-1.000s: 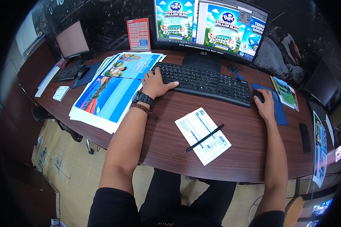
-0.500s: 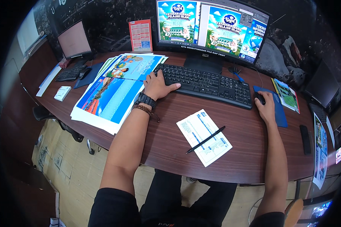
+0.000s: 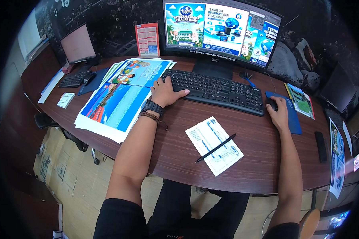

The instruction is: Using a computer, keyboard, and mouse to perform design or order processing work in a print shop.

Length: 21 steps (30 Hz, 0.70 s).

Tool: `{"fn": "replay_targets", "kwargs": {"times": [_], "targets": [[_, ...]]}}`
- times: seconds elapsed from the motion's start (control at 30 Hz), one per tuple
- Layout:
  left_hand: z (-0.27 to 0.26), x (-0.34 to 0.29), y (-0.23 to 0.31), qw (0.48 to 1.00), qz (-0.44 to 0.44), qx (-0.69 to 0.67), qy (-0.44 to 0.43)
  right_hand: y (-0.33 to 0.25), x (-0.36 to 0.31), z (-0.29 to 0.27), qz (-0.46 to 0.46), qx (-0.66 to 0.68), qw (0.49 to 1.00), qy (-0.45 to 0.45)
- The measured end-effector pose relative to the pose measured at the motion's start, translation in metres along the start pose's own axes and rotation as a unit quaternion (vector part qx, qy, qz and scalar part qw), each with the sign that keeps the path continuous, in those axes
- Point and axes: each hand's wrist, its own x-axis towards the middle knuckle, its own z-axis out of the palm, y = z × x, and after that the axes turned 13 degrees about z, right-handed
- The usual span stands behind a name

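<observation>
My left hand (image 3: 166, 94) rests on the left end of a black keyboard (image 3: 223, 90), fingers over its keys and thumb stretched along its front edge. A dark watch (image 3: 152, 106) and a beaded bracelet (image 3: 151, 116) are on that wrist. Over to the right, my right hand (image 3: 279, 114) is curled round a black mouse (image 3: 272, 104) on a blue mouse pad (image 3: 293, 121). Behind the keyboard, a curved monitor (image 3: 223, 32) displays colourful page layouts: a green and blue cover, a white page with computer pictures, and partly covered pages at the right.
A printed form (image 3: 203, 133) lies before me with a black pen (image 3: 216, 148) across it. Large colour prints (image 3: 121, 105) are stacked left of the keyboard. A red desk calendar (image 3: 147, 40), a second monitor (image 3: 78, 44) and a black oblong object (image 3: 320, 146) stand or lie farther out.
On the screen, a white page with computer pictures now stands beside the left cover, where a second copy of that cover was partly shown. Both hands keep nearly the same places.
</observation>
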Motion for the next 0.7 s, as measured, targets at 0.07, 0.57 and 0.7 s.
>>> {"fn": "replay_targets", "kwargs": {"times": [0.07, 0.57, 0.7], "targets": [[0.0002, 0.0007, 0.0025, 1.000, 0.002, -0.002, -0.002, 0.0012, 0.0003, -0.0023, 0.004, 0.003, 1.000, -0.003], [0.0027, 0.0019, -0.0015, 1.000, 0.006, -0.007, -0.002, 0.0024, 0.0009, 0.0001, 0.046, -0.016, 0.999, 0.015], [0.0015, 0.0007, -0.0006, 1.000, 0.003, -0.012, -0.004, -0.0003, -0.0008, -0.0005, 0.053, -0.014, 0.998, 0.022]]}}
